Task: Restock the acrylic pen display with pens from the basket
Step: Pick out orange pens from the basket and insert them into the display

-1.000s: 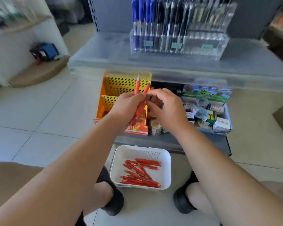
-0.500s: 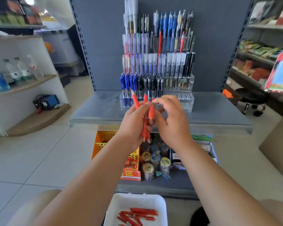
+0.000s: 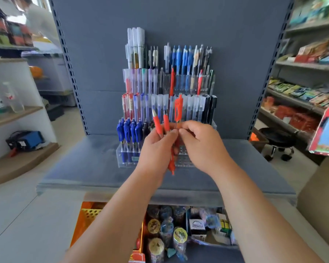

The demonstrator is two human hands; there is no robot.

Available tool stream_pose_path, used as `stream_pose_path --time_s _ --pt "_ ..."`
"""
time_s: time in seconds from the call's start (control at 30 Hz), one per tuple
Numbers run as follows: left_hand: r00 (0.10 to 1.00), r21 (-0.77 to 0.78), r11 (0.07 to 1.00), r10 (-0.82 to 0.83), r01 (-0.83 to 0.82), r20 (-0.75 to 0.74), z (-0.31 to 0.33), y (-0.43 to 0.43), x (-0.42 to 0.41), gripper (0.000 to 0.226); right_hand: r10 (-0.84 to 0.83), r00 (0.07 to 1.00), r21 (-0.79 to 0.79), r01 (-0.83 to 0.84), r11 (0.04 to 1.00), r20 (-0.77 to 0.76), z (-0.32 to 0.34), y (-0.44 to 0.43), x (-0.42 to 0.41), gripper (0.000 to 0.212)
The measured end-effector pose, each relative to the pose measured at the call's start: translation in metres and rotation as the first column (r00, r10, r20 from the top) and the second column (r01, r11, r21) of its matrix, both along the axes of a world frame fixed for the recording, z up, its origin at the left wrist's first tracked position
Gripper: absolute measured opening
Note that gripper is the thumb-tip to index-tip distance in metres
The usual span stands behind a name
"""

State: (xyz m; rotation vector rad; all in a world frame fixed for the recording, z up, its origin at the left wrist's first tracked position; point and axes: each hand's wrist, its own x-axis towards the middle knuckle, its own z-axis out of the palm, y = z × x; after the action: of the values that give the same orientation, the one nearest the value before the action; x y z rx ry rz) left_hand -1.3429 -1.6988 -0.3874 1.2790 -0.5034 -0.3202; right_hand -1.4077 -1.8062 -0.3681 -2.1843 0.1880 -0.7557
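Observation:
The tiered acrylic pen display (image 3: 125, 160) stands on the grey shelf (image 3: 84, 168), filled with blue, black, white and a few red pens. In front of its lower rows my left hand (image 3: 156, 147) grips a small bunch of red pens (image 3: 157, 124), their tips pointing up. My right hand (image 3: 201, 143) pinches one red pen (image 3: 178, 107) by its middle, held upright with its clip end at the top, right beside the bunch. Both hands touch at the fingertips. The basket is out of view.
Below the shelf, a lower shelf carries an orange perforated bin (image 3: 87, 215), small jars (image 3: 156, 243) and boxed toys (image 3: 198, 226). Stocked shelves (image 3: 308, 88) rise on the right, with a black stool (image 3: 277, 141) near them. A white shelf unit (image 3: 11, 114) stands on the left.
The view has tilted up, so the white basket of red pens has left the frame. Both hands rose to the display, and the right hand drew one red pen up from the bunch.

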Motion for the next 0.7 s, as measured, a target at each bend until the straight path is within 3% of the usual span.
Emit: stream_pose_path --time_s 0.2,0.33,0.43,0.7 --pt "0.987 0.021 0.995 0.089 -0.092 0.132 0.003 -0.015 0.013 0.009 0.003 0.999 0.100 -0.007 0.995 0.045 0.001 -0.016 0.019 0.033" --pt "0.964 0.030 0.991 0.123 -0.133 0.234 -0.003 -0.016 0.015 0.008 -0.005 1.000 0.073 0.004 0.997 0.010 -0.011 -0.022 0.017 0.031" --pt "0.966 0.086 0.988 0.106 -0.129 0.234 -0.007 -0.019 0.016 0.010 -0.009 1.000 0.091 0.011 0.996 -0.023 -0.021 -0.023 0.018 0.030" --pt "0.943 0.084 0.979 0.154 -0.186 0.296 -0.008 -0.020 0.013 0.014 -0.042 0.997 0.206 0.029 0.978 0.061 -0.018 -0.013 0.021 0.024"
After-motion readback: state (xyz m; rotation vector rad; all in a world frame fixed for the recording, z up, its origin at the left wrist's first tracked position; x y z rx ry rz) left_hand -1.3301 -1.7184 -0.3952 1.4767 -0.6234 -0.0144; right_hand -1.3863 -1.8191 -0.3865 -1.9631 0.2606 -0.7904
